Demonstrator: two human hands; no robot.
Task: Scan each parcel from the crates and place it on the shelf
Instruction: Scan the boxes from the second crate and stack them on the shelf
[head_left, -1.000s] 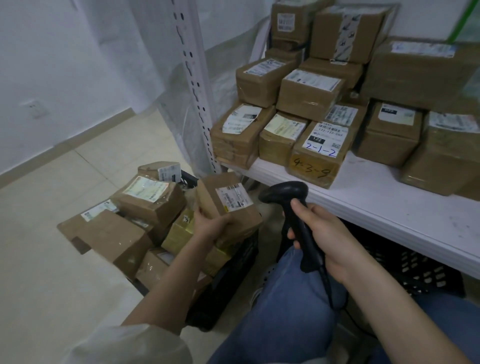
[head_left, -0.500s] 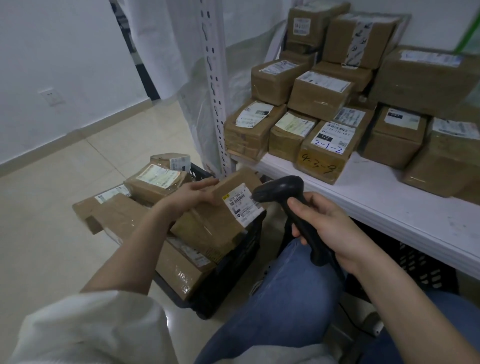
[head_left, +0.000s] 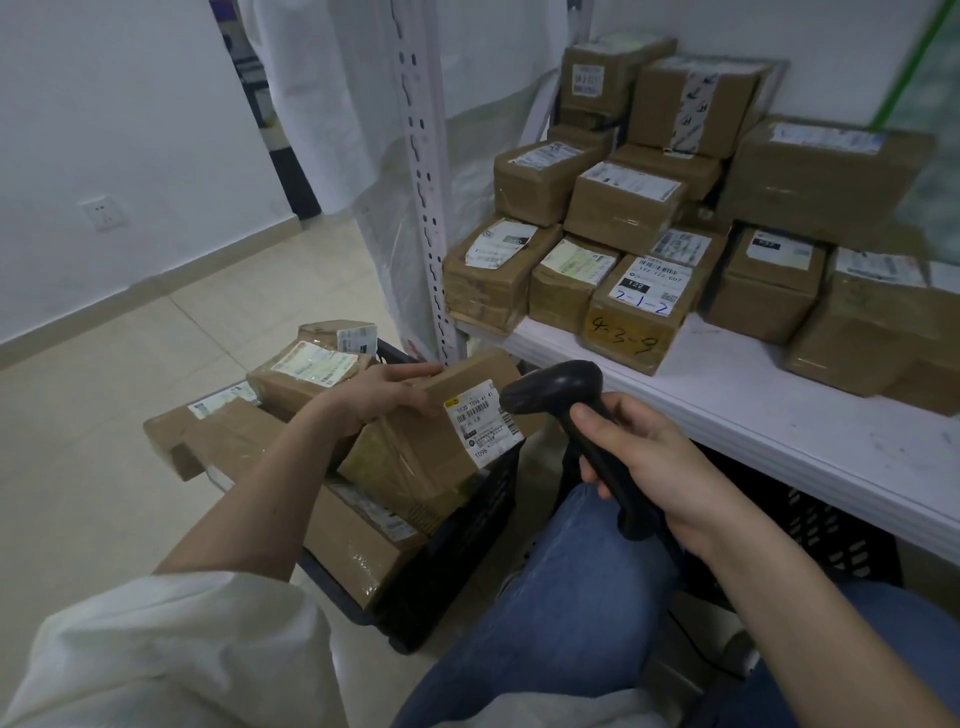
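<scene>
Steadying the parcel (head_left: 441, 441) atop the crate (head_left: 467, 561), the left hand (head_left: 382, 397) lies across its upper far edge, fingers (head_left: 415, 371) nearly straight and resting flat on the cardboard, not wrapped round it. The parcel sits tilted on other boxes, its label (head_left: 485, 421) turned toward the scanner (head_left: 566, 415). It looks like a stiff, taped carton, probably light enough for one hand; the glossy tape could be slippery, so taking it across opposite edges, clear of the label, seems safest. The right hand (head_left: 649, 467) is clenched round the scanner's handle, forearm reaching in from the lower right, the scanner's head just beside the label. The shelf (head_left: 753, 415), already stacked with boxes, has bare space at its front.
</scene>
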